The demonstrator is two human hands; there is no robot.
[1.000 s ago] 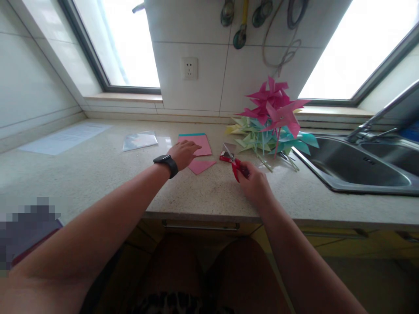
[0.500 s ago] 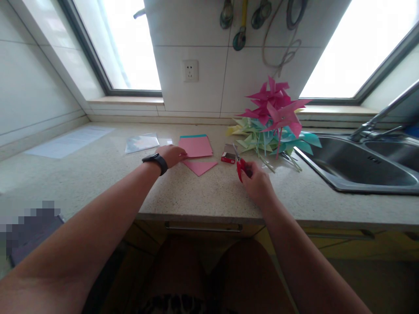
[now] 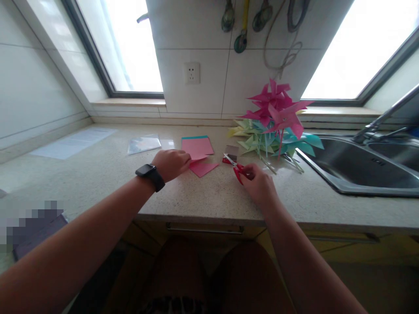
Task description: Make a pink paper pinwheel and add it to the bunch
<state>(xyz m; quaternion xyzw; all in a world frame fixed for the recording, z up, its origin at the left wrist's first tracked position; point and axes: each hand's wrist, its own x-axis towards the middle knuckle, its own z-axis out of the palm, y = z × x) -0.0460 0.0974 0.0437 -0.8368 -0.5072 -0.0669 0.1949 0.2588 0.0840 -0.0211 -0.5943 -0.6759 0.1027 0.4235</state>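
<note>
My left hand [image 3: 172,165], with a black watch on its wrist, pinches the edge of a pink sheet of paper [image 3: 198,158]. That sheet is partly raised in front of a stack of square pink paper [image 3: 198,144], which has a teal strip along its far edge. A pointed pink paper piece [image 3: 205,169] lies on the counter just below the sheet. My right hand [image 3: 259,183] is closed round the red handles of scissors [image 3: 236,167]. The blades point away and left, over a small red-and-dark box [image 3: 231,152].
Paper pinwheels [image 3: 284,117] in pink, green, yellow and blue stand behind my right hand. A steel sink [image 3: 356,163] is set into the counter at right. A clear plastic packet [image 3: 144,144] and a printed sheet [image 3: 73,141] lie at left.
My left hand has drawn a pink sheet off the stack, toward me. The scissors in my right hand have tilted to the left, their tips now over the small box.
</note>
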